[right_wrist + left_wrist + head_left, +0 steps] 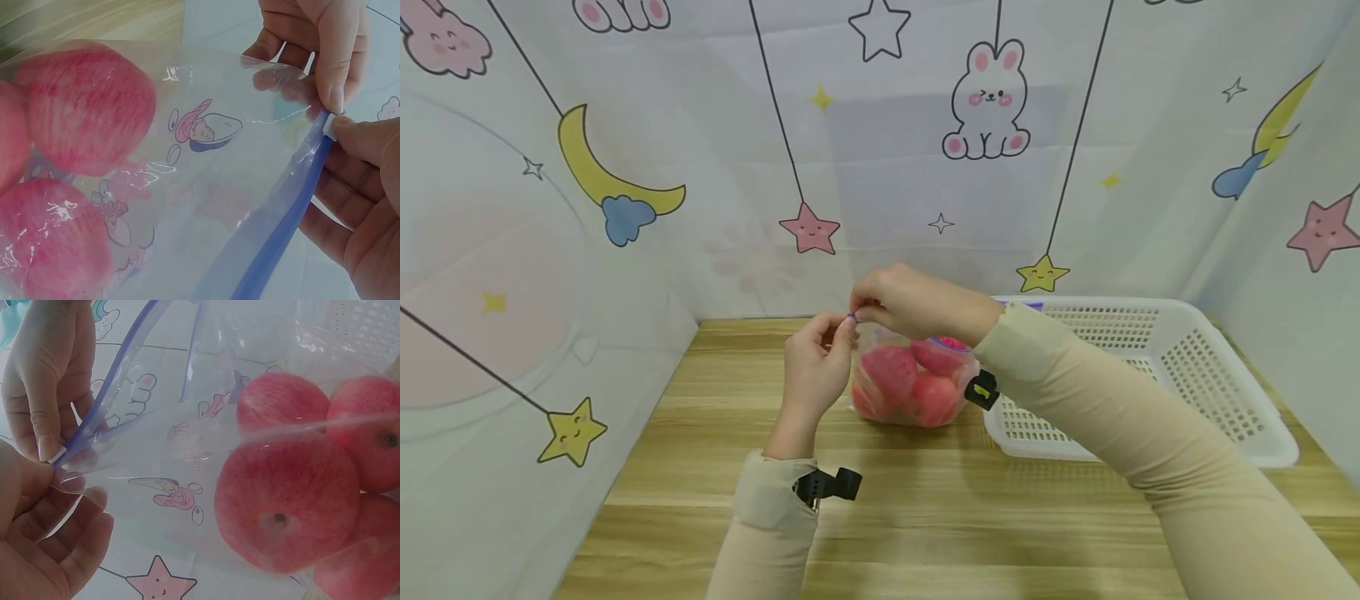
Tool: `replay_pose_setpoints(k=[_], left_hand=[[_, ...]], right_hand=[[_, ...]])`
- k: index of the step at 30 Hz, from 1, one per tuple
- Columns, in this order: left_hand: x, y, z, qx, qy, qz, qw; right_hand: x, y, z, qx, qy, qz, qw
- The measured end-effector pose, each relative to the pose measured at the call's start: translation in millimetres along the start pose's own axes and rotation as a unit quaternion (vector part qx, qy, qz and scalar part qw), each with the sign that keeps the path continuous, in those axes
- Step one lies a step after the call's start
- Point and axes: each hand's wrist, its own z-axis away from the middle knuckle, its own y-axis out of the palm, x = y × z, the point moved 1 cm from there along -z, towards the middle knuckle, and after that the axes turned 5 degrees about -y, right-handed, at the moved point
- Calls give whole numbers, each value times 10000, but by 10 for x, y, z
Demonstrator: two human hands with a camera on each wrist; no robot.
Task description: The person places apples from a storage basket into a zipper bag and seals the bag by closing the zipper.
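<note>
A clear zip-top bag (169,437) with a blue-purple zip strip (278,228) and printed cartoon figures stands on the table. Several red apples (889,373) fill its lower part. At one end of the zip sits a small white slider (329,127). My left hand (816,367) pinches the bag's corner beside this slider, thumb against fingers. Coming over the bag from the right, my right hand (917,304) pinches the slider between thumb and fingers. The two hands meet at that corner, and my right forearm hides part of the bag in the head view.
To the right of the bag stands a white perforated basket (1232,392), partly behind my right arm. Both rest on a wood-grain table (715,433). White cloth (895,183) with cartoon prints hangs behind and at both sides.
</note>
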Motion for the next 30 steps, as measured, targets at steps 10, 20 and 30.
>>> replay_pose_setpoints(k=[10,20,30], left_hand=[[-3,7,11,-25,65,29,10000],[-15,-7,30,-33,18,69,10000],[-20,-25,35,-6,-7,59,10000]], right_hand=[[-19,4,35,-138,-184,44,9997],[-51,12,69,-190,-197,92,9996],[-31,10,91,-9,104,103,9999]])
